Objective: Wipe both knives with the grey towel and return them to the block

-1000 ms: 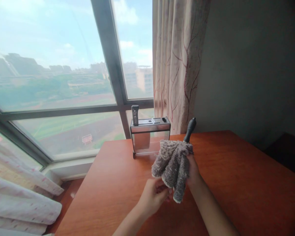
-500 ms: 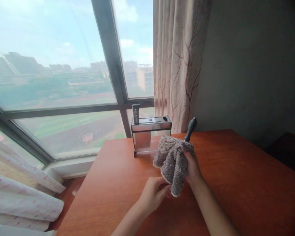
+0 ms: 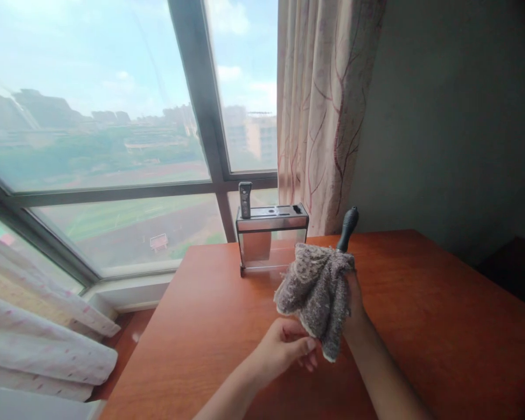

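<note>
A grey-brown fluffy cloth (image 3: 317, 291) is bunched around a tool whose black ribbed handle (image 3: 347, 228) sticks up from the top; the cloth hides the rest of the tool. From the right side my right hand (image 3: 354, 297) grips the cloth and the tool inside, its fingers mostly hidden behind the folds. My left hand (image 3: 284, 344) is at the cloth's lower edge, fingers curled and thumb bent over, pinching the hem. Behind the cloth stands a clear-sided knife block (image 3: 273, 223) with a dark frame, a dark-handled kitchen tool (image 3: 245, 199) upright in its left slot.
The reddish-brown wooden table (image 3: 420, 303) spreads under both hands. Large windows (image 3: 114, 146) run along the left and back, with a patterned curtain (image 3: 328, 105) beside them. Another light curtain (image 3: 48, 344) hangs low at the left. A dark wall (image 3: 455, 116) is at the right.
The cloth and the handle have moved slightly right with my right hand, and the cloth's folds have shifted. My left hand has moved a little right and stays at the lower edge.
</note>
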The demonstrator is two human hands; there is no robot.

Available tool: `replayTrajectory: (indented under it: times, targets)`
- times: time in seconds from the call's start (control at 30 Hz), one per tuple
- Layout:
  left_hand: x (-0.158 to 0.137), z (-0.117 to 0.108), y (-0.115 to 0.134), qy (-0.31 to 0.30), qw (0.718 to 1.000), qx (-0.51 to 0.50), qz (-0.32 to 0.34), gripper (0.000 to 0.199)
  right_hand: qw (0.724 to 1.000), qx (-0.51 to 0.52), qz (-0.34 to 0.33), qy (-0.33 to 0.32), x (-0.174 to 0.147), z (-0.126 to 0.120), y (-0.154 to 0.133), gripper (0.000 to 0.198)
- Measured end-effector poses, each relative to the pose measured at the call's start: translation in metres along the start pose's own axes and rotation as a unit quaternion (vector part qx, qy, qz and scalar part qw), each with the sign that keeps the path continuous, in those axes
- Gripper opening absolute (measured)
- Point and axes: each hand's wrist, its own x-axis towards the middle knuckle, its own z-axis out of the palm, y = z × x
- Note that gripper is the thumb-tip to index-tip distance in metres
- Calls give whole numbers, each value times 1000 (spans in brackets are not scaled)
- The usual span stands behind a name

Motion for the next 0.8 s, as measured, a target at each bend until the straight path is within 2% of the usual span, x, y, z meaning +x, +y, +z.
replayTrajectory:
  times: [0.07,0.13,0.23,0.3,0.37,0.47,0.6,0.7,0.8]
  targets:
    - [3,0,-1,52,996,57,40,41,999,40,12,10,5,0,2,33]
    - [4,-1,0,123,976,158,88,32,997,69,-1,30,8,1,4,29]
    - [3,-5,2,217,906,335,140,18,994,88,-20,53,8,5,4,25]
    - [2,-8,3,239,874,392,159,10,993,94,-18,64,8,7,3,25]
    - [1,-10,3,241,866,404,170,8,993,96,-12,66,8,7,2,25]
    - [0,-8,4,226,878,386,167,16,994,94,-11,57,9,5,3,25]
    - [-3,-2,6,140,926,321,142,32,996,83,-4,44,9,2,5,25]
    - [-4,1,4,46,975,205,74,42,997,67,22,25,7,2,5,27]
    - [-2,2,-1,-29,995,96,8,47,997,60,49,12,4,2,4,29]
